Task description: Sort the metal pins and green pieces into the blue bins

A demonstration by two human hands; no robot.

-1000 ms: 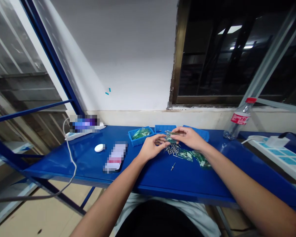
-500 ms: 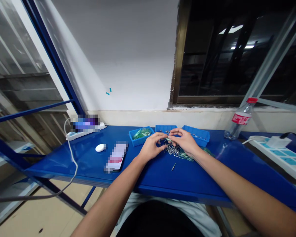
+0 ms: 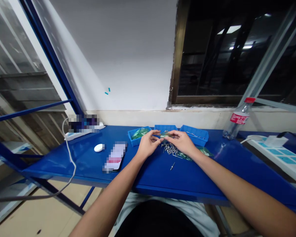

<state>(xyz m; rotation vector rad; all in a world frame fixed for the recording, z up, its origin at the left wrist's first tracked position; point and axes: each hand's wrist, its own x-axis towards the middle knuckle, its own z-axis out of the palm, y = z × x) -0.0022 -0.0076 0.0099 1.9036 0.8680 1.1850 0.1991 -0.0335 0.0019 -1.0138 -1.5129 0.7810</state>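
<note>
Both hands meet above the blue table, holding a small greenish plastic bag between them. My left hand pinches its left side, and my right hand grips the right side. Under and in front of my right hand lies a pile of metal rivets. One single rivet lies apart, nearer the table's front. Green plastic bags rest beside the pile, partly under my right forearm. Behind the hands stand a blue bin with green bags, a middle blue bin and a right blue bin with metal pieces.
A phone and a white oval object lie left on the blue table. A bottle with a red cap stands at the back right. Power strips sit at both sides, and a cable hangs over the left edge.
My hands have drawn level, and the small bag now shows stretched between the fingertips. My left fingers have closed in from a more spread pose. The view has shifted slightly.
</note>
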